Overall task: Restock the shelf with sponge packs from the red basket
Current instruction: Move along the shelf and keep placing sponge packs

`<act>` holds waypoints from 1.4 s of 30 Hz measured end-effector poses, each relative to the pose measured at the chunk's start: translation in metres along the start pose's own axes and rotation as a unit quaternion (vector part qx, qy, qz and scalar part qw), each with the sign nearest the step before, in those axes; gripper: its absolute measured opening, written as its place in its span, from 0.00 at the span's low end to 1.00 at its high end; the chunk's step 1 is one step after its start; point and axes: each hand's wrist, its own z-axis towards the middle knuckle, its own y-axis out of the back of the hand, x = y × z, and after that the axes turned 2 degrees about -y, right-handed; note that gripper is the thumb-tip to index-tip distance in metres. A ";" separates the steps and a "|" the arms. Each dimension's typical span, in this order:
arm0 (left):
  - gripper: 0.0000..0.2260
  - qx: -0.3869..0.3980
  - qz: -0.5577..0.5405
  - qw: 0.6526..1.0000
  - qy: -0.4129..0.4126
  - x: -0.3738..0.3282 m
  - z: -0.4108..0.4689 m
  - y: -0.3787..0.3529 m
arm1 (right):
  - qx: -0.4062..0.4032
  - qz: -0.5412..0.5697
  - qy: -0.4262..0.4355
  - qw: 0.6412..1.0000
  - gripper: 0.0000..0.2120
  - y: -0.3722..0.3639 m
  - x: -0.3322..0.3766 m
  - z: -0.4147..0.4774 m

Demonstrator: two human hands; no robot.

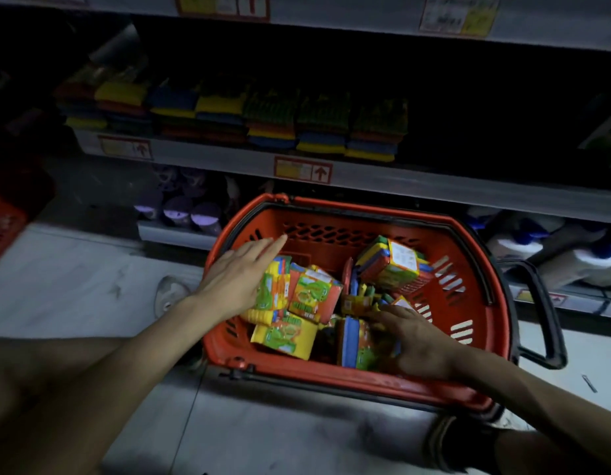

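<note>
Several yellow-and-green wrapped sponge packs [298,299] lie jumbled in the red plastic basket [331,385] on the floor, below the grey metal shelf [400,181]. The left hand [238,275], fingers straight and together, rests against the nearest cluster's left side; the right hand [417,337] reaches among packs opposite, its grip unclear.

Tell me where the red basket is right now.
Head view, centre-right: the red basket stands on the floor against the shelf, below the stacked sponges, with the left hand and right hand in it.
</note>
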 end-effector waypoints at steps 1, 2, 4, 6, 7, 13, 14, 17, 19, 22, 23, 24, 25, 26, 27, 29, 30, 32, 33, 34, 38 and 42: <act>0.46 0.019 0.012 1.000 -0.002 0.000 0.001 -0.001 | 0.007 0.029 -0.007 1.000 0.42 -0.004 0.000 0.002; 0.45 0.031 0.022 0.999 -0.005 -0.001 0.004 -0.004 | 0.014 0.044 -0.008 0.999 0.41 -0.006 -0.002 0.002; 0.43 0.047 0.022 0.999 0.000 -0.002 0.006 -0.006 | 0.025 0.047 -0.006 0.999 0.42 -0.007 -0.001 0.005; 0.42 0.056 0.020 0.998 0.012 -0.002 0.009 -0.007 | 0.008 0.030 0.004 1.000 0.41 -0.006 -0.003 0.012; 0.43 0.054 0.024 0.998 0.016 -0.002 0.010 -0.007 | -0.003 0.015 0.006 1.000 0.40 -0.004 -0.004 0.015; 0.42 0.045 0.042 0.998 0.010 -0.008 0.007 -0.011 | 0.000 -0.022 -0.037 0.999 0.40 -0.001 -0.005 0.023; 0.41 0.041 0.031 0.999 0.012 -0.008 0.007 -0.012 | 0.003 -0.025 -0.039 0.999 0.41 -0.004 -0.005 0.025; 0.37 0.065 -0.047 0.997 0.019 -0.011 0.005 -0.009 | 0.018 -0.004 -0.052 0.998 0.42 -0.008 -0.006 0.029; 0.36 0.099 -0.076 0.992 0.018 -0.016 0.003 -0.007 | 0.010 -0.026 -0.050 0.998 0.42 -0.006 -0.005 0.031; 0.43 0.126 -0.070 0.990 0.012 -0.022 0.001 -0.005 | -0.010 -0.094 -0.052 0.994 0.49 0.003 -0.004 0.032; 0.48 0.126 -0.054 0.991 0.007 -0.024 0.000 -0.003 | -0.003 -0.102 -0.048 0.994 0.49 0.007 -0.003 0.032; 0.52 0.126 -0.031 0.992 0.003 -0.025 0.000 -0.001 | 0.005 -0.099 -0.040 0.994 0.47 0.010 -0.004 0.033; 0.54 0.120 -0.008 0.993 0.000 -0.027 0.000 0.002 | 0.001 -0.092 -0.023 0.995 0.44 0.012 -0.005 0.034; 0.54 0.108 0.009 0.994 -0.001 -0.028 0.001 0.007 | -0.006 -0.080 -0.009 0.997 0.40 0.015 -0.008 0.034; 0.52 0.085 0.019 0.996 -0.001 -0.028 0.001 0.011 | -0.022 -0.057 0.007 0.998 0.37 0.019 -0.009 0.032; 0.49 0.015 0.021 1.000 -0.003 -0.028 0.002 0.018 | -0.072 0.010 0.025 0.997 0.35 0.030 -0.010 0.023; 0.48 -0.030 0.016 0.999 -0.006 -0.026 0.001 0.021 | -0.101 0.037 0.032 0.994 0.35 0.037 -0.007 0.016; 0.45 -0.110 0.012 0.994 -0.007 -0.023 -0.001 0.024 | -0.151 0.065 0.039 0.986 0.36 0.047 -0.003 0.004; 0.43 -0.149 0.010 0.989 -0.012 -0.023 -0.001 0.026 | -0.168 0.076 0.043 0.982 0.37 0.050 -0.001 -0.001; 0.41 -0.184 0.007 0.983 -0.019 -0.025 -0.002 0.027 | -0.181 0.087 0.049 0.978 0.40 0.052 -0.001 -0.006; 0.40 -0.221 -0.032 0.974 -0.028 -0.037 -0.004 0.022 | -0.237 0.104 0.069 0.963 0.41 0.045 -0.003 -0.014; 0.44 -0.142 0.001 0.988 -0.057 -0.040 -0.012 -0.009 | -0.244 0.067 0.032 0.967 0.43 0.010 -0.016 -0.007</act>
